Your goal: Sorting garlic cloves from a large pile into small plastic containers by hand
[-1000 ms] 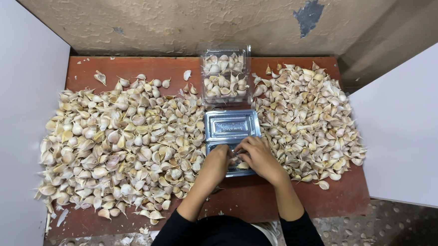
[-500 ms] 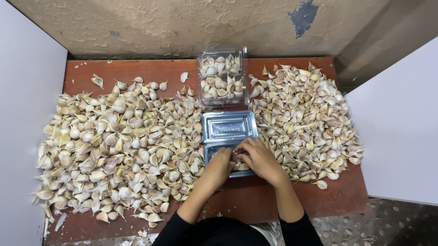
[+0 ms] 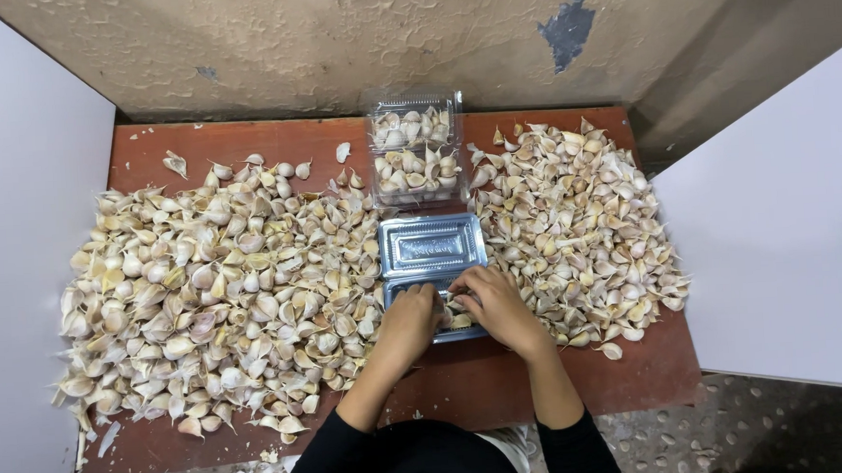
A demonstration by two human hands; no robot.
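Left hand: my left hand (image 3: 408,321) curls over the near half of the open clamshell box (image 3: 432,269); I cannot tell what, if anything, the fingers hold.
Right hand: my right hand (image 3: 498,306) rests on that same half from 3 o'clock, fingers bent down among a few garlic cloves (image 3: 460,319); its grip is hidden from me.
Surface: I see a reddish-brown table (image 3: 467,383) against a rough plaster wall (image 3: 334,39), with white panels at 9 and 3 o'clock.
Open box: clear plastic, centred, its far half bare.
Filled box: a closed clear box of cloves (image 3: 415,150) sits at 12 o'clock, just beyond the open one.
Loose garlic: a big heap (image 3: 203,286) at 9 o'clock, a smaller heap (image 3: 579,228) at 3 o'clock.
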